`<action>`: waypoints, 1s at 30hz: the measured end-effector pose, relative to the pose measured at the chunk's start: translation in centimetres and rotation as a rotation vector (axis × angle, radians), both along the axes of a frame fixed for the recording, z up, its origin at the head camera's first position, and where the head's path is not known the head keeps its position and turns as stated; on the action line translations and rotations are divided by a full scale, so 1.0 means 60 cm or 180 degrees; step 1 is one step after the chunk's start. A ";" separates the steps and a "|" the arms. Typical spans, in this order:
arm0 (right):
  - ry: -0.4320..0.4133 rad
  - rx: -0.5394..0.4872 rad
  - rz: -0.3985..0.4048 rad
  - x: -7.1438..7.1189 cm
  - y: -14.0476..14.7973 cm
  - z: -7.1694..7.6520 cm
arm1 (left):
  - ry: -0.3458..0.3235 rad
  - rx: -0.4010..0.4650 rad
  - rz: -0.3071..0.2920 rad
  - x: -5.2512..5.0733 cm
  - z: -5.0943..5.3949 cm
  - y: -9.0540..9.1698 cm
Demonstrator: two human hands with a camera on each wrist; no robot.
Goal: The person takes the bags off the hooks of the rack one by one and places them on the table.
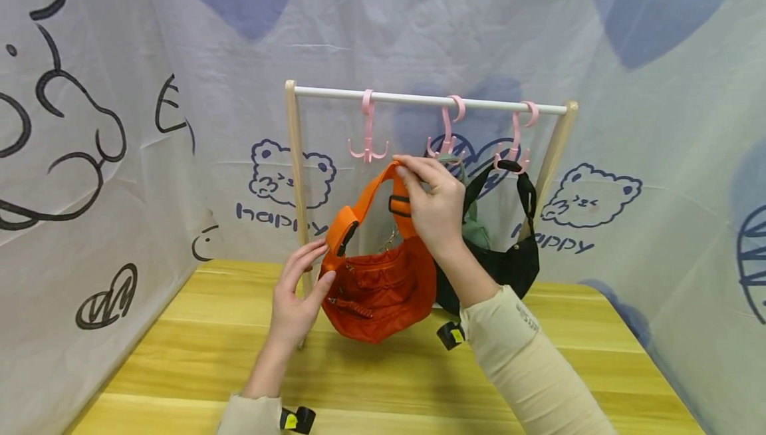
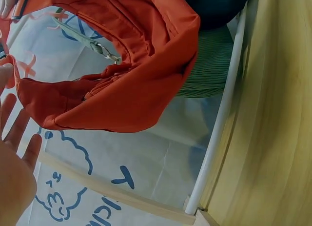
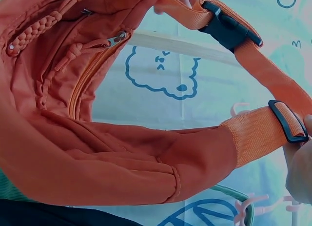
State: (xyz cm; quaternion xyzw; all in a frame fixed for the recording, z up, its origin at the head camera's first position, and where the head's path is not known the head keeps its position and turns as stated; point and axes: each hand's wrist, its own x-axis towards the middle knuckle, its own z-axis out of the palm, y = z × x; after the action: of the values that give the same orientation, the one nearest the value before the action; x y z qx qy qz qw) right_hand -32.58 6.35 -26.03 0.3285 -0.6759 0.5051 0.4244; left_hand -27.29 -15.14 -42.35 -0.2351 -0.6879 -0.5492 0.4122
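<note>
Head view: you hold a soft orange-red fabric bag [image 1: 383, 295] in the air over a yellow wood-grain table [image 1: 179, 355], before a rack with a white rail [image 1: 407, 97] and pale wooden posts [image 1: 296, 155].
Right hand [image 1: 439, 205]: your fingertips pinch the orange webbing strap [image 1: 371, 192] at its top, near the left one of three pink plastic hooks [image 1: 368, 129]; whether strap and hook touch is hard to tell.
Left hand [image 1: 299, 295]: your fingers are spread and fairly straight, touching the bag's left end where the strap begins; some fingertips are hidden.
Black fabric bag [image 1: 517, 269]: it hangs from the right hook, partly covered by your right forearm.
Green bag [image 1: 475, 232]: you see only slivers of it behind the black one.
Left wrist view: your left hand is cut off by the edge, but ribbed green fabric shows, with a metal clip [image 2: 108, 54] and a white lower bar [image 2: 219, 123] that the head view mostly hides.
Right wrist view: you get the braided zipper pull [image 3: 36, 33], black plastic buckle [image 3: 229, 28] and black slider [image 3: 288, 121] up close; your right hand is cropped.
</note>
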 end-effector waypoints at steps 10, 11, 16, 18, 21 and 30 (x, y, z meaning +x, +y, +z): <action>-0.0060 -0.0083 0.0051 0.003 -0.005 -0.002 | 0.0193 -0.0207 0.0287 -0.010 -0.020 0.006; -0.0066 -0.0082 0.0056 0.003 -0.005 -0.002 | 0.0232 -0.0224 0.0300 -0.012 -0.022 0.006; -0.0065 -0.0094 0.0048 0.003 -0.006 -0.003 | 0.0365 -0.0130 0.0277 -0.019 -0.030 0.008; -0.0068 -0.0095 0.0046 0.003 -0.006 -0.005 | 0.0392 -0.0057 0.0275 -0.021 -0.032 0.010; -0.0081 -0.0093 0.0042 0.002 -0.004 -0.008 | 0.0411 0.0017 0.0284 -0.023 -0.034 0.012; -0.0285 -0.0105 0.0113 0.001 0.008 -0.026 | 0.0182 0.0210 0.0187 -0.023 -0.038 0.001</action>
State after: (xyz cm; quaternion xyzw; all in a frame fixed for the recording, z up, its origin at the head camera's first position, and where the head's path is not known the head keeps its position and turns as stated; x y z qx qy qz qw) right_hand -32.51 6.85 -27.58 0.3104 -0.6799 0.5378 0.3901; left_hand -28.64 -15.06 -44.64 -0.2167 -0.6640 -0.5523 0.4552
